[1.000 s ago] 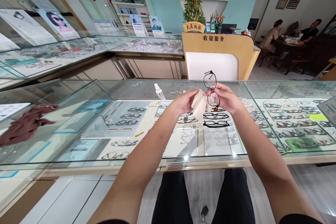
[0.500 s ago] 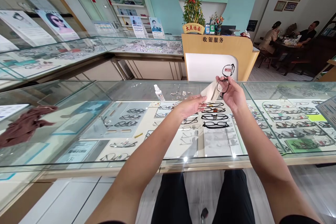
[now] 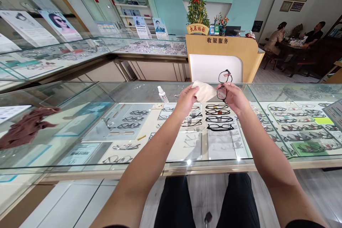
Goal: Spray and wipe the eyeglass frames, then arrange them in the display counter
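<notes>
Above the glass counter, my left hand [image 3: 187,100] is closed on a cream cloth [image 3: 205,92], which spreads out to the right toward the glasses. My right hand [image 3: 234,97] pinches a pair of dark-rimmed glasses [image 3: 221,93], held on end with one lens above the other. A red mark shows on the upper lens. The cloth's right corner is close to the lower lens; whether they touch, I cannot tell. Left of my hands, a white spray bottle [image 3: 162,94] stands on the counter. Several dark frames [image 3: 219,119] lie in rows under the glass below my hands.
The glass counter [image 3: 133,165] spans the view, its front edge just before my legs. A brown cloth [image 3: 28,128] lies at its left. Beyond are a wooden cashier desk [image 3: 251,55] with a plant [image 3: 197,10], and two people seated at a table at the far right.
My left hand has moved left and up and now grips the cloth, drawn away from the lenses. The glasses have shifted slightly left and turned in my right hand.
</notes>
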A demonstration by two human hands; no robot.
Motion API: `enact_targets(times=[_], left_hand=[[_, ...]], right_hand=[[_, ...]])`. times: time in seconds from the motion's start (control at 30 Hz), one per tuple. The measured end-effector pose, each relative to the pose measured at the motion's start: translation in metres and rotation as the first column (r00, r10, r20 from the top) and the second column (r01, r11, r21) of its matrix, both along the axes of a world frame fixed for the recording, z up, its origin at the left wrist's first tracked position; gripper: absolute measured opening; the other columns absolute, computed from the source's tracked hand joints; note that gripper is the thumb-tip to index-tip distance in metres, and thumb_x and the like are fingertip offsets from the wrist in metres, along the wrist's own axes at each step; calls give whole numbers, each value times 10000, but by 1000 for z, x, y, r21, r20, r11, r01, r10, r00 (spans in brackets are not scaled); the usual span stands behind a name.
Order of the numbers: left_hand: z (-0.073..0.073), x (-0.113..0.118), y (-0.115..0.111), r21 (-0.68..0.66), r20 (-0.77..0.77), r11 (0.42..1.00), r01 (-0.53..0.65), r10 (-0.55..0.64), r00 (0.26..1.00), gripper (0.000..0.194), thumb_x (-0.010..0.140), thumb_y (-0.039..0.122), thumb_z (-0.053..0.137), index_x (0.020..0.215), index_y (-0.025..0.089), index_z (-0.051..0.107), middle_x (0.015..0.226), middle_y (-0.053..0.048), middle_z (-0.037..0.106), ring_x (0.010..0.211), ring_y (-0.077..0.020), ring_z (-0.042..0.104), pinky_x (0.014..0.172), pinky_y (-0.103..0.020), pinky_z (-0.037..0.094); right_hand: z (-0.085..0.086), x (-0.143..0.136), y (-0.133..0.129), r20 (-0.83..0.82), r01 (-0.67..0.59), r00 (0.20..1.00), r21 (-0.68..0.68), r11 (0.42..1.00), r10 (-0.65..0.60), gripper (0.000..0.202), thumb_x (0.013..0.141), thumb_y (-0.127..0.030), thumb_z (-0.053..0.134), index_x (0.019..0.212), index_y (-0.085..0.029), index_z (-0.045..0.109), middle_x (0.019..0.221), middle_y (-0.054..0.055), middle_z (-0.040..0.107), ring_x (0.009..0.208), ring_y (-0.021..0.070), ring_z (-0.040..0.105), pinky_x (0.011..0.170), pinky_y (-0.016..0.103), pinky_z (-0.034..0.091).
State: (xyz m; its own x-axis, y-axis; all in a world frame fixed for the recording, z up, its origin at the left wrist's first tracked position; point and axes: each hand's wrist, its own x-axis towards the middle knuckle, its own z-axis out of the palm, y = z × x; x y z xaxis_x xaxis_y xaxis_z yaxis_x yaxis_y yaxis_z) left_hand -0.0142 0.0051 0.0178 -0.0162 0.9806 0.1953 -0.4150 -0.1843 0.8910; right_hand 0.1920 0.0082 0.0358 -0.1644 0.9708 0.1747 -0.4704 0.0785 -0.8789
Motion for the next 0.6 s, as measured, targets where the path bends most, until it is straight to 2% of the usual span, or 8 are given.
enact_targets(times=[0.13,0.27,0.43,0.53,0.6], left_hand=[[2,1,-7,60,-283,998,-12,28,959,277,689,447,831,778,202,738,712,12,634,729,-173,585,680,-292,435],[4,4,-16,182,-454,976,120,-25,891,314,773,487,795,758,196,679,718,21,545,713,-146,469,695,-291,381],[5,4,-19,354,-512,907,226,-14,859,505,913,563,722,663,218,451,673,21,409,690,-151,415,679,-310,382],[2,5,-19,411,-490,888,206,24,871,431,989,543,627,730,217,519,708,10,478,709,-160,472,711,-315,428],[-2,7,-18,415,-480,895,167,59,875,358,973,524,678,821,219,569,767,9,557,729,-154,528,724,-303,454]], right_hand=[[-4,-10,-3,15,54,998,112,992,-56,435,674,-517,1003,766,-250,672,863,-5,794,777,133,660,720,254,536],[-8,-25,-10,23,35,999,143,989,-39,508,618,-588,1028,763,-256,673,823,-19,794,690,122,609,666,254,522],[-9,-33,-18,36,-3,999,131,991,-2,506,624,-588,1028,780,-258,678,862,-18,801,736,134,653,749,279,557],[-10,-35,-17,-2,0,1000,94,996,0,508,602,-570,1036,771,-261,670,843,-25,789,765,150,673,791,293,571],[-10,-35,-16,-36,3,999,73,997,0,507,589,-549,1043,764,-260,665,828,-25,782,774,151,674,812,293,573]])
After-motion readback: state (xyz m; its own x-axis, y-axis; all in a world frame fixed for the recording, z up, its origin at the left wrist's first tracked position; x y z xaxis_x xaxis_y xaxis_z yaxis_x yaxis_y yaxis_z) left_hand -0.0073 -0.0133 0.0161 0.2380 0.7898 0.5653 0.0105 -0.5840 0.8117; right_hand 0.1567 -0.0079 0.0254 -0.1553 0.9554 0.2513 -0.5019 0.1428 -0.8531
